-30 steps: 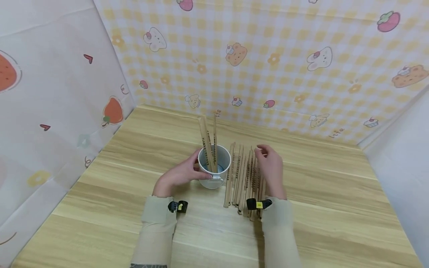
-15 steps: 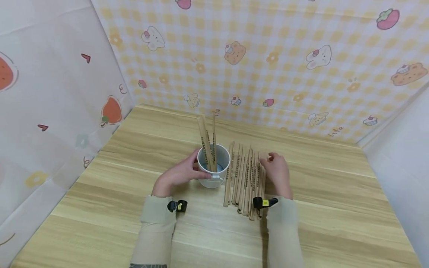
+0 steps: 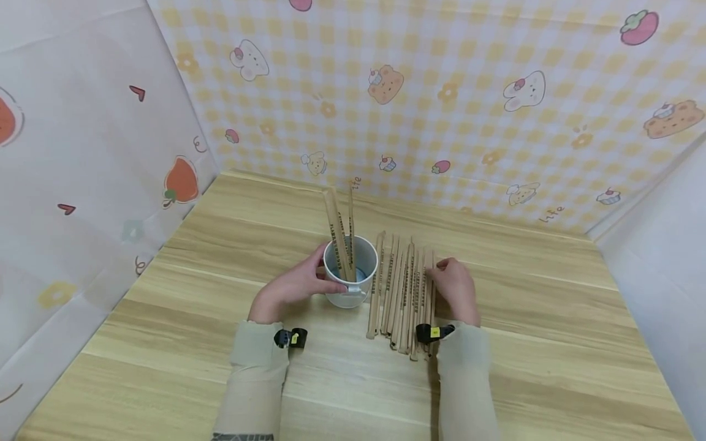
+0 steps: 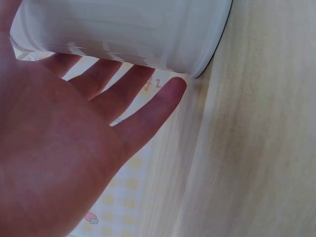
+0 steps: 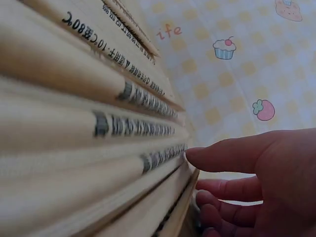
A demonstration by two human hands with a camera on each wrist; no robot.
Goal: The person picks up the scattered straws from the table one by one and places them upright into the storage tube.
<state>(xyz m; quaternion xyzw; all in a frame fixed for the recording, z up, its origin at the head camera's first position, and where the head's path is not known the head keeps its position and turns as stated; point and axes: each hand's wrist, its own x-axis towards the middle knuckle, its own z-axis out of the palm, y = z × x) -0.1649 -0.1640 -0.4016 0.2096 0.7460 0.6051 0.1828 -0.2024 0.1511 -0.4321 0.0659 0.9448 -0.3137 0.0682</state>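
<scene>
A white mug (image 3: 351,300) stands on the table with several paper-wrapped straws (image 3: 341,245) leaning upright in it. My left hand (image 3: 298,283) grips the mug from its left side, thumb near the rim at the front. In the left wrist view, the fingers (image 4: 128,96) lie along the mug wall (image 4: 123,29). To the right of the mug lies a row of paper-wrapped straws (image 3: 405,294) with printed lettering. At the right edge of this row, my right hand (image 3: 455,285) pinches a straw (image 5: 185,205) between thumb and fingers; the fingertips are partly hidden behind it.
The wood-grain table (image 3: 551,343) runs back to a yellow-checked cloth (image 3: 430,122) with cartoon prints. A white printed cloth (image 3: 99,153) hangs along the left side. A plain white sheet (image 3: 662,226) closes off the right.
My right hand has moved off the top ends of the straws, rightward and nearer to me, and now pinches at the row's right edge. The left hand keeps its hold on the mug.
</scene>
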